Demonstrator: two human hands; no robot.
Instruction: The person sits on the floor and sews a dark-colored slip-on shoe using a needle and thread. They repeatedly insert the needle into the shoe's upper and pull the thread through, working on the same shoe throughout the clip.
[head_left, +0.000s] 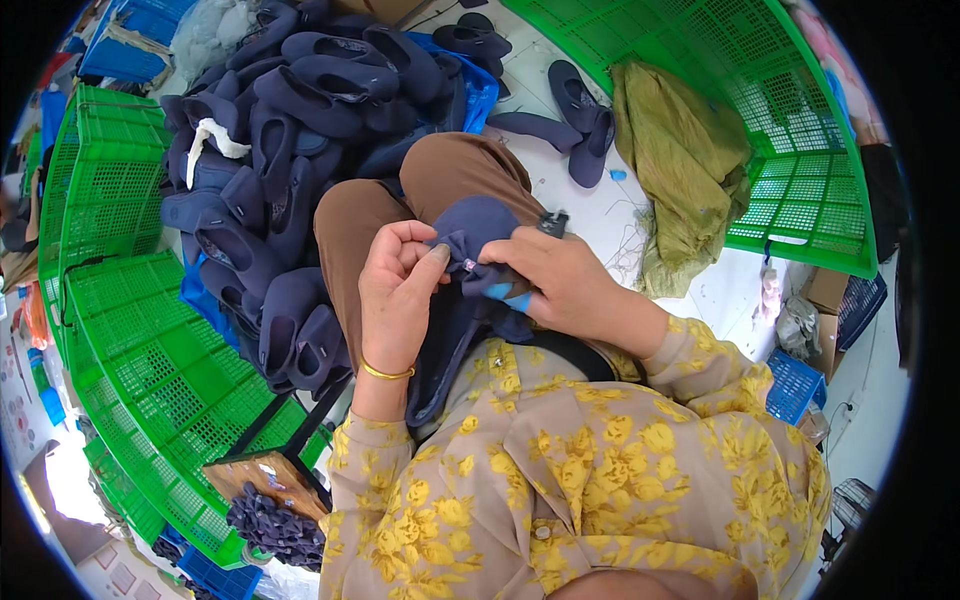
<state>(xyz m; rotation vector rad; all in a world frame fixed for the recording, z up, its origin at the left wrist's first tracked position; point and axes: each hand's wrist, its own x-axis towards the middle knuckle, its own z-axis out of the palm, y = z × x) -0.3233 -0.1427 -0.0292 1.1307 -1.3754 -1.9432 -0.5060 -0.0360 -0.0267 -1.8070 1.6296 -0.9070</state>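
A dark blue fabric shoe [478,213] lies across my lap, its toe pointing away from me. On its upper sits a dark blue bow [462,246] with a small shiny stone at the middle. My left hand [402,285] pinches the left side of the bow between thumb and fingers. From the right, my right hand [565,280] is closed at the bow's other side, with blue tape around a finger. A small black object [552,222] sticks out beyond the right hand's knuckles; its kind is unclear, and the hand hides the rest of it.
A big heap of dark blue shoes [330,85] rises ahead and left on blue sheeting. Green plastic crates [150,330] stand left, another green crate [800,195] right. An olive sack [675,160] lies ahead right. Dark bows [275,525] are piled beside a wooden board [265,478].
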